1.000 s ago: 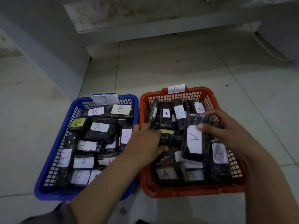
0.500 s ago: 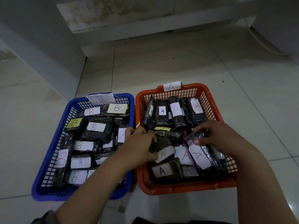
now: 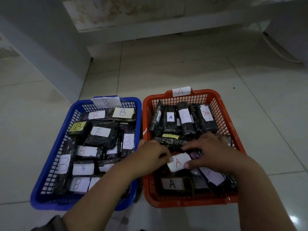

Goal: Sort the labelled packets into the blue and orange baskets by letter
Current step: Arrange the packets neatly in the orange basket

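- On the pale tiled floor point(image 3: 183, 67), a blue basket point(image 3: 41, 194) and an orange basket point(image 3: 223, 110) stand side by side, rims nearly touching, likely so a packet can go either way with a short reach.
- Each basket carries a paper tag on its far rim: B tag point(image 3: 105, 102) on the blue, A tag point(image 3: 181, 91) on the orange, which fixes where each letter belongs.
- Both hands meet over the middle of the orange basket on one dark packet with a white A label point(image 3: 178, 162).
- Left hand point(image 3: 150, 155) has its fingers curled, pinching the packet's left end; right hand point(image 3: 211, 152) pinches the right end, thumb on the label's edge.
- Holding it by both ends seems meant to settle it flat, letter up, among the other A packets point(image 3: 170, 120).
- B packets point(image 3: 100, 132) fill the blue basket, labels upward and readable.
- Sorting looks nearly finished: no loose packets show on the floor.
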`<act>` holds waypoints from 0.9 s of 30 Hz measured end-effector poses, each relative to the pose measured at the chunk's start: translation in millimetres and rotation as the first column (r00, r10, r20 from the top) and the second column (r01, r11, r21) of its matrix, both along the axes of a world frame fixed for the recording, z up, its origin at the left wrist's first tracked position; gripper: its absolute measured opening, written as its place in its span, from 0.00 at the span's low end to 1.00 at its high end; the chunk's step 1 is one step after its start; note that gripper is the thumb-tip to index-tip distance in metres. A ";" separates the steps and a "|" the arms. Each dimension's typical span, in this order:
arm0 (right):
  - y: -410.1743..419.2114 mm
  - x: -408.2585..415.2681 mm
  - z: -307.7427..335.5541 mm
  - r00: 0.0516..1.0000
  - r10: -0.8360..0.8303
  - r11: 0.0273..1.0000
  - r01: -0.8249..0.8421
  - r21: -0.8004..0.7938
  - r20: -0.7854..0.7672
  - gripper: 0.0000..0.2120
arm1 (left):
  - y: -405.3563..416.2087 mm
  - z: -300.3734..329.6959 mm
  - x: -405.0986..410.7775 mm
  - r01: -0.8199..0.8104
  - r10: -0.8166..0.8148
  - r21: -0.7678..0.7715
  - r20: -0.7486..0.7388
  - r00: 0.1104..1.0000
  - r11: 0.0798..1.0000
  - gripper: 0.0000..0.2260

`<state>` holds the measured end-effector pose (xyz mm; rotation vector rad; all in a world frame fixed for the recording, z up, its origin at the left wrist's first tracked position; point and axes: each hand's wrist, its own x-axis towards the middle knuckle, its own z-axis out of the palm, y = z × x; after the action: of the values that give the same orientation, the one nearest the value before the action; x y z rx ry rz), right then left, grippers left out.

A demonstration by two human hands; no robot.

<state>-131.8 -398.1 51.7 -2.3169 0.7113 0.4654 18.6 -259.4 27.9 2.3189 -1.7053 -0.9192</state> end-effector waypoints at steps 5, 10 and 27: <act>5.3 7.4 -9.9 1.000 0.026 0.994 -0.027 -0.102 -0.009 0.12 | -11.2 2.2 17.5 -0.067 0.079 -0.184 0.059 0.995 0.981 0.10; 7.7 13.9 -12.5 0.999 0.035 0.996 -0.034 -0.077 0.009 0.12 | -36.7 -4.9 30.4 0.131 -0.106 -0.026 0.436 0.894 0.991 0.27; 5.8 23.4 -19.7 0.991 0.131 0.959 -0.131 -0.251 -0.017 0.28 | -52.5 5.1 57.8 -0.061 0.167 -0.368 0.263 0.950 0.928 0.16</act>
<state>-108.3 -392.2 32.0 -2.6153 0.6504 0.4565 76.4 -311.9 33.0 2.3521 -1.6408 -0.2241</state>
